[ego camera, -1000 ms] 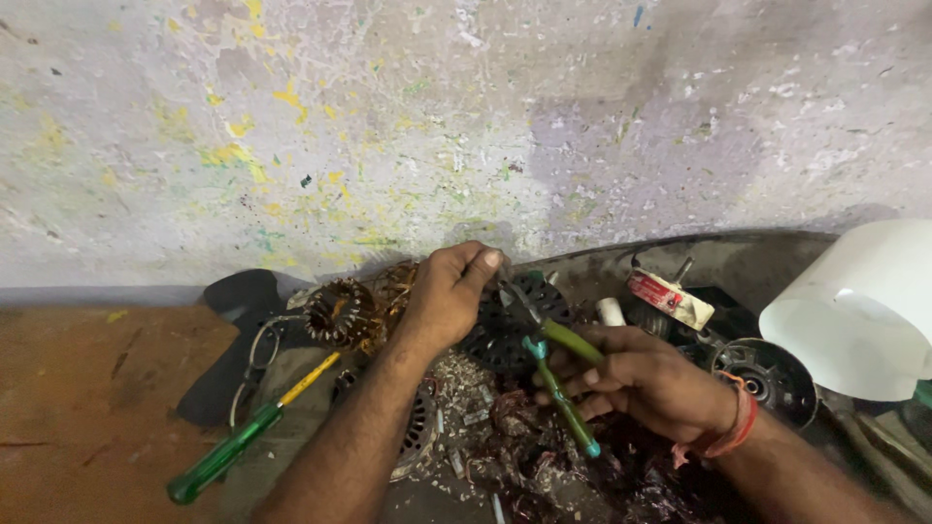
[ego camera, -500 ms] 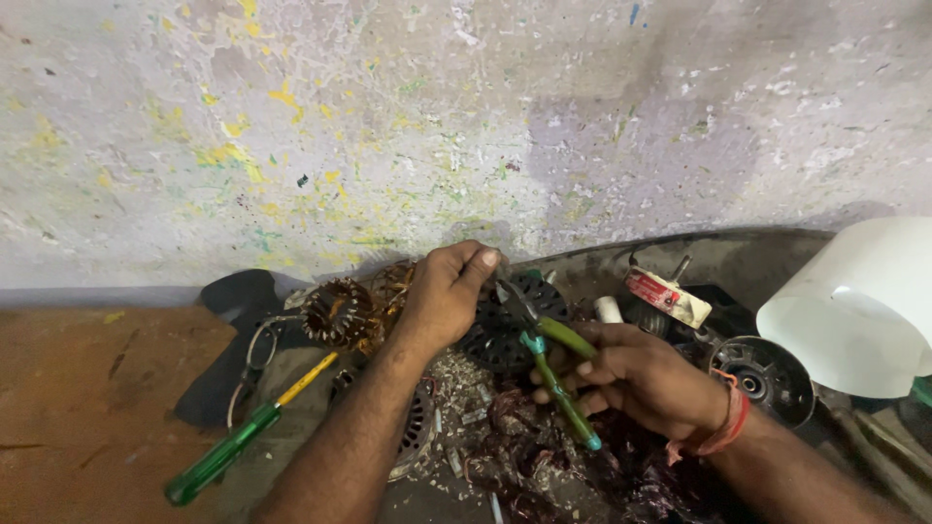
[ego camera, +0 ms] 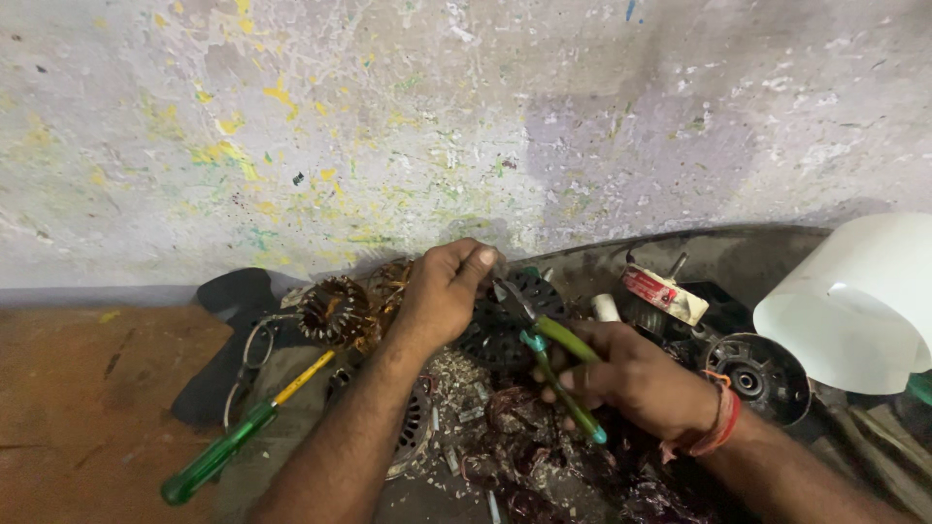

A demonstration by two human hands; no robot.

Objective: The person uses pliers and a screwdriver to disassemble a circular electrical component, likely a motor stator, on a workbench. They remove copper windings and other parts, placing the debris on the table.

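1. The left hand (ego camera: 442, 291) rests on a dark round motor part (ego camera: 505, 325) by the foot of the wall (ego camera: 466, 126). Its fingers are curled and the thumb is pressed down at the upper edge; judged, this steadies the part against the pull of the tool. Whether the fingers pinch a wire there cannot be told; the grip spot is hidden.
2. The right hand (ego camera: 636, 378) is wrapped closed around the green handles of a pair of pliers (ego camera: 549, 354). The handles are squeezed nearly together. The metal nose meets the motor part just beside the left thumb; what the nose has hold of is too small to tell.
3. Pliers' long axis runs diagonally: nose up-left toward the wall, handle ends down-right toward the person.
4. The motor part lies flat, between both hands, amid reddish wire scraps (ego camera: 524, 446).
5. To the left: a copper coil (ego camera: 335, 311), scissors (ego camera: 254, 354) and a green-handled screwdriver (ego camera: 238, 442), its shaft pointing up-right toward the coil; all lie untouched.
6. To the right: a white plastic cover (ego camera: 854, 301), well apart from the hands.
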